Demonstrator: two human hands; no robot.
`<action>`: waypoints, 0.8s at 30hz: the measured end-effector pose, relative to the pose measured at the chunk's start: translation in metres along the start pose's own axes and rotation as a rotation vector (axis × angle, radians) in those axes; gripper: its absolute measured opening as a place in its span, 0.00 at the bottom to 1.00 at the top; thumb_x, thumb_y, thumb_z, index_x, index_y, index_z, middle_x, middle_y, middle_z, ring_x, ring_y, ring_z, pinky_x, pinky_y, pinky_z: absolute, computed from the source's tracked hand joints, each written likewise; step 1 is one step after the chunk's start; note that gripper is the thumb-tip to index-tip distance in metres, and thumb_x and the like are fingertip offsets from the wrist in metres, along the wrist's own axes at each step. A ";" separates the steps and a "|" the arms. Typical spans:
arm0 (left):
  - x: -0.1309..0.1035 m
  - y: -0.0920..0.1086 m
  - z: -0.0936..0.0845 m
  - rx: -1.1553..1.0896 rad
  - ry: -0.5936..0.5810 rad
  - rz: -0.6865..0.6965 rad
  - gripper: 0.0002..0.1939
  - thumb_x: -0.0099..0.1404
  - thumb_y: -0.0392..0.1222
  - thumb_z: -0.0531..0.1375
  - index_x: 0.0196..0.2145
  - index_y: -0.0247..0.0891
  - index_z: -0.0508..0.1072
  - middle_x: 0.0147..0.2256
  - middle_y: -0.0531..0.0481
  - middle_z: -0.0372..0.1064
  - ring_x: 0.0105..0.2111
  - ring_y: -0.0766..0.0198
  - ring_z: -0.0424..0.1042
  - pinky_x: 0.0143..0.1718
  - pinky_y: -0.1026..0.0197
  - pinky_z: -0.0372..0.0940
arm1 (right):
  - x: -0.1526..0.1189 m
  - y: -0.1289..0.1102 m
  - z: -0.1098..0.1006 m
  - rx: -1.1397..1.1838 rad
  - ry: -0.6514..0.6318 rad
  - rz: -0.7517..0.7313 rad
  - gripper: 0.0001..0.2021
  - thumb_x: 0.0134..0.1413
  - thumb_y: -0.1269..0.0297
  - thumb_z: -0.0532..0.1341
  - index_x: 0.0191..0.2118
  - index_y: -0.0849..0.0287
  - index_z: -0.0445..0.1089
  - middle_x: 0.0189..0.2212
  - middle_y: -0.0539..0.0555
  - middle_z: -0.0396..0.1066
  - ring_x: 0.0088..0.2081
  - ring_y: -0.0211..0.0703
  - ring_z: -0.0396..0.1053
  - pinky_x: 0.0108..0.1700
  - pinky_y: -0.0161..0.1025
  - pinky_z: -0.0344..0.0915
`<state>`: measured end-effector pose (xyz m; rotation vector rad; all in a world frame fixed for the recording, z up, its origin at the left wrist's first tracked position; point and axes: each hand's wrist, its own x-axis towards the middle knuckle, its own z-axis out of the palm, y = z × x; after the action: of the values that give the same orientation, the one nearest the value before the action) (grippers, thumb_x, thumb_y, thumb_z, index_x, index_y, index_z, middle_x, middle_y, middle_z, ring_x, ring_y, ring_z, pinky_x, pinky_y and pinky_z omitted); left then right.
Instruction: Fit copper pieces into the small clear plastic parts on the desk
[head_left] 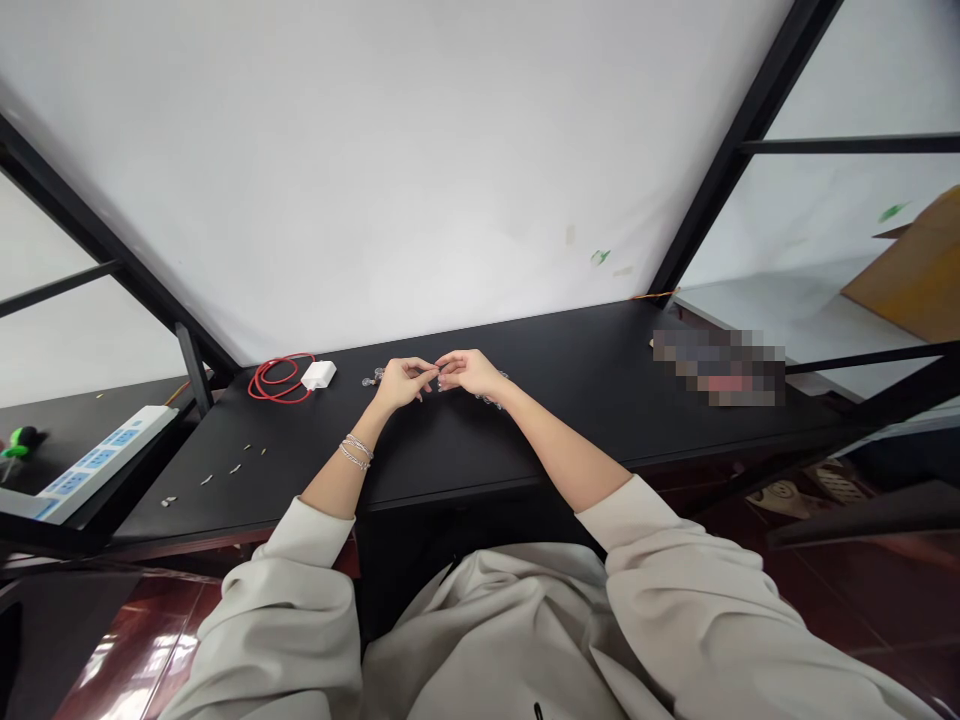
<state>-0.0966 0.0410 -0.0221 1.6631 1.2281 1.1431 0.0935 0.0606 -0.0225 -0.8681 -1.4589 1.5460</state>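
Both my hands meet above the black table [457, 470], fingertips close together. My left hand [403, 384], with silver bracelets [356, 452] on its wrist, is closed in a pinch. My right hand [470, 374] pinches too, its thumb and fingertips beside the left ones. Whatever lies between the fingertips is too small to make out. Small clear, round pieces [367, 381] show just left of my left hand. More clear pieces [491, 402] lie under my right hand and wrist, partly hidden by them.
At the left back of the table lie a white charger [319, 375] and its coiled red cable [279, 383]. Several tiny scraps [208, 480] are scattered at the left. A power strip [105, 462] stands beyond the black frame; a blurred-out object [718, 368] lies at the right.
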 end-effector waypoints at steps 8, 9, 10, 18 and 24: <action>-0.007 0.007 -0.003 0.166 -0.095 0.057 0.21 0.56 0.46 0.71 0.45 0.33 0.78 0.28 0.48 0.77 0.19 0.66 0.71 0.20 0.64 0.66 | -0.003 -0.006 0.002 0.025 0.030 0.016 0.12 0.46 0.82 0.72 0.36 0.63 0.76 0.26 0.52 0.78 0.30 0.42 0.78 0.44 0.46 0.80; -0.008 0.008 -0.003 0.185 -0.105 0.074 0.22 0.55 0.46 0.72 0.46 0.34 0.78 0.31 0.47 0.78 0.19 0.67 0.71 0.21 0.64 0.66 | -0.003 -0.007 0.002 0.029 0.032 0.012 0.11 0.47 0.82 0.71 0.36 0.63 0.76 0.26 0.53 0.78 0.31 0.43 0.78 0.44 0.46 0.80; -0.008 0.009 -0.003 0.201 -0.106 0.091 0.24 0.54 0.46 0.73 0.46 0.35 0.77 0.35 0.46 0.79 0.21 0.67 0.71 0.22 0.64 0.66 | -0.004 -0.007 0.002 0.036 0.034 0.011 0.11 0.47 0.82 0.71 0.36 0.63 0.77 0.27 0.53 0.79 0.32 0.43 0.78 0.44 0.46 0.80; -0.006 0.007 0.006 0.298 -0.002 0.172 0.22 0.52 0.41 0.74 0.43 0.37 0.74 0.46 0.45 0.77 0.26 0.68 0.73 0.29 0.63 0.67 | -0.004 -0.007 0.003 0.087 0.056 0.043 0.11 0.47 0.81 0.72 0.37 0.63 0.76 0.29 0.53 0.79 0.32 0.43 0.78 0.42 0.45 0.81; -0.007 0.010 0.007 0.335 0.042 0.187 0.18 0.56 0.40 0.71 0.43 0.37 0.75 0.45 0.46 0.78 0.25 0.69 0.72 0.29 0.63 0.67 | -0.007 -0.012 0.002 0.084 0.047 0.036 0.12 0.48 0.78 0.74 0.37 0.63 0.75 0.29 0.53 0.78 0.32 0.42 0.78 0.37 0.42 0.82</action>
<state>-0.0876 0.0309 -0.0164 2.0482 1.3718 1.1330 0.0957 0.0532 -0.0112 -0.8791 -1.3421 1.5910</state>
